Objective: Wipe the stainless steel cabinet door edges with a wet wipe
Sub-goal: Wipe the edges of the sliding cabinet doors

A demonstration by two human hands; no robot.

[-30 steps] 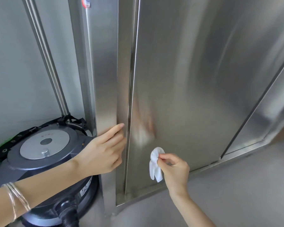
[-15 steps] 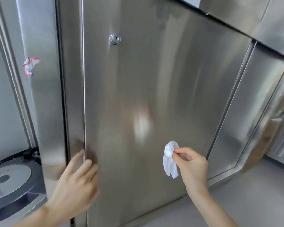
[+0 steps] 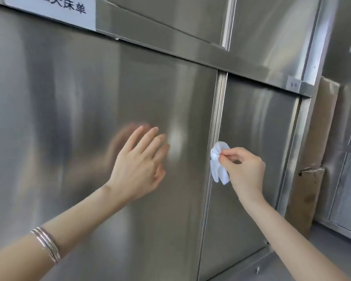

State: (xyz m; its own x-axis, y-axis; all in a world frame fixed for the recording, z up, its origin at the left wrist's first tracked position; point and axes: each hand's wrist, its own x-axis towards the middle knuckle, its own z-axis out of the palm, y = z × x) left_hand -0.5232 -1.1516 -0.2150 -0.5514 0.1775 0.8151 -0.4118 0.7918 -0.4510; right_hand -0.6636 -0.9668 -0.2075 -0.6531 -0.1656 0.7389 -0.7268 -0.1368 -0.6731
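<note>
A large stainless steel cabinet door (image 3: 89,118) fills the left and middle of the head view. Its right vertical edge (image 3: 216,122) meets a narrower steel door (image 3: 255,138). My right hand (image 3: 243,169) pinches a crumpled white wet wipe (image 3: 218,162) between thumb and fingertips, right at that vertical edge. My left hand (image 3: 139,165) is held flat with straight fingers against the big door's face, left of the edge; its reflection shows in the steel.
A horizontal steel rail (image 3: 170,45) runs above the doors, with a white paper label (image 3: 51,9) at the top left. A brown cardboard sheet (image 3: 312,159) leans at the right beside more steel cabinets (image 3: 349,179). Grey floor (image 3: 322,260) lies at the lower right.
The view swung right and up, from the door's left edge to its right edge. My left hand left the left edge for the door face. My right hand carried the wipe to the right edge.
</note>
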